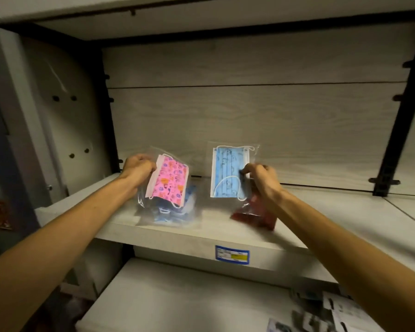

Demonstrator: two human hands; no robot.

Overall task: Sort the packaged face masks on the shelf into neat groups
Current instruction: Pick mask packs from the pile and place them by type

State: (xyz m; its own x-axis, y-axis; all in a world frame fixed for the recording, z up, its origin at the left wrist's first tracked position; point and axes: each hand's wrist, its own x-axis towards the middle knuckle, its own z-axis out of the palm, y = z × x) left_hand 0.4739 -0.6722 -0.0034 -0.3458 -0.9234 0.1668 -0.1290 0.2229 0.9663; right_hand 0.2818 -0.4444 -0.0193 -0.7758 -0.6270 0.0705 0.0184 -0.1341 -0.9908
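Our left hand (139, 167) pinches the pink mask pack (169, 182), raised over a loose pile of blue packs (177, 212). Our right hand (261, 179) pinches the blue mask pack (229, 172) above a red pack (254, 215). Best match by colour: blue onto the blue pile, pink to its own spot, corners squared. The shelf (333, 212) has open board to the right; keep packs back from the front edge.

Shop shelf (225, 226) (price label (232, 254))
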